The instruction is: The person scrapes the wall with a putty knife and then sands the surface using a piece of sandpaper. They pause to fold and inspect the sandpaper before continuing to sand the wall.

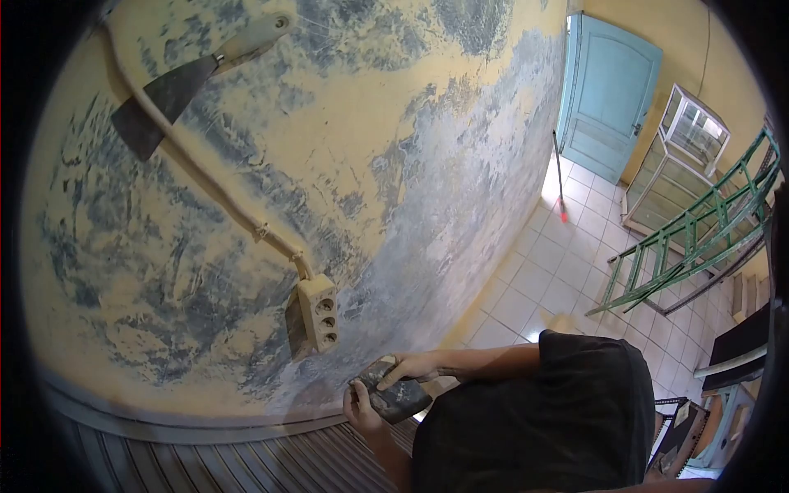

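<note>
Both my hands hold a dark, flat, roughly rectangular piece (pixel 399 398) with pale smudges; I cannot make out what kind it is. My left hand (pixel 366 412) grips its near left edge, with the fingertips against its side. My right hand (pixel 409 369) is closed on its upper edge, a thumb or finger lying over its face. Just above my hands, a multi-socket outlet (pixel 318 312) is fixed to the patchy wall (pixel 345 140). A putty knife (pixel 177 97) is tucked behind the cable (pixel 201 179) at upper left, its handle pointing up right.
Ribbed dark slats (pixel 189 460) run along the bottom left. On the right are a tiled floor (pixel 555 267), a green ladder (pixel 686 246), a glass cabinet (pixel 670 177) and a blue door (pixel 612 94). A long-handled tool (pixel 559 172) leans by the wall's far end.
</note>
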Demonstrator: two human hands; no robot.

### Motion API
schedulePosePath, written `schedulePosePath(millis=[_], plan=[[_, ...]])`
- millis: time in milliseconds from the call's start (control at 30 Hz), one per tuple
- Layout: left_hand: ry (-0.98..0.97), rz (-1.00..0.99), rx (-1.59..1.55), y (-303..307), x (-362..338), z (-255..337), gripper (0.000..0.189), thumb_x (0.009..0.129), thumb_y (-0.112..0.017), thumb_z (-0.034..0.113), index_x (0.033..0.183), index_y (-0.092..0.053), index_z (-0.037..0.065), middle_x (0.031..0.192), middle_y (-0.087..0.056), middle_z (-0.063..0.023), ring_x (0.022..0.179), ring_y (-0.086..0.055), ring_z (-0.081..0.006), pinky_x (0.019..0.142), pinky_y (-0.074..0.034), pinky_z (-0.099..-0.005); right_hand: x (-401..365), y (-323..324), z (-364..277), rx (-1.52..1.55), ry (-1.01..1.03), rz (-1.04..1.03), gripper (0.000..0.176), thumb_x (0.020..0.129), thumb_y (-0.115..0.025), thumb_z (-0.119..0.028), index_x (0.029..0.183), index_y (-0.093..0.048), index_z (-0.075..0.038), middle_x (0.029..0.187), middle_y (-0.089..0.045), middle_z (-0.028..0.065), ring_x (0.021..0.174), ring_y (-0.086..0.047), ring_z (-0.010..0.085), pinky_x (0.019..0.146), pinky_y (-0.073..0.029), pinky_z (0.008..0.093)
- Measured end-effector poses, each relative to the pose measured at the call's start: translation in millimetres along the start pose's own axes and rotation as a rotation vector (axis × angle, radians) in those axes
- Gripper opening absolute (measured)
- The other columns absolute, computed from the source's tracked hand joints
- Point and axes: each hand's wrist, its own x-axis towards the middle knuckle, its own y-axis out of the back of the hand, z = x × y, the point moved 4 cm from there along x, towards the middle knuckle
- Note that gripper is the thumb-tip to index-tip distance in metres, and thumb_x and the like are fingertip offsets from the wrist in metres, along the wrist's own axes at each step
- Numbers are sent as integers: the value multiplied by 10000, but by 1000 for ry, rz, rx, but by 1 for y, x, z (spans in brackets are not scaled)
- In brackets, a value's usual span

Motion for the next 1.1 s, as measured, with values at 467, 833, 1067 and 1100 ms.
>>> schedulePosePath(millis=[467,833,1067,1100], plan=[[-229,95,378,45,9,-12,228,934,-746,146,936,-627,-48,854,-580,-41,821,-517,-163,775,-449,-335,-1,-22,-12,-482,241,227,419,926,-618,18,1341,-624,-39,1102,-680,20,952,-593,98,815,-507,261],[-86,-87,81,28,-2,-6,177,979,-699,139,970,-606,-11,938,-609,-32,881,-544,-135,807,-451,-302,-29,-27,-7,-260,41,58,597,885,-624,-37,1471,-511,-12,1226,-663,89,1051,-629,152,909,-533,306],[-98,-113,-34,28,-2,-7,183,1013,-651,158,1027,-600,-18,966,-623,-53,868,-561,-136,793,-457,-280,-24,-47,-7,-121,230,3,607,848,-593,-98,1434,-470,-2,1326,-574,117,1245,-532,211,1075,-424,369],[-98,-112,-34,29,-3,-7,183,1013,-651,158,1027,-600,-18,966,-623,-53,868,-561,-136,793,-457,-280,-23,-48,-7,-121,230,2,607,848,-593,-98,1434,-470,-2,1326,-574,117,1245,-532,211,1075,-424,369]])
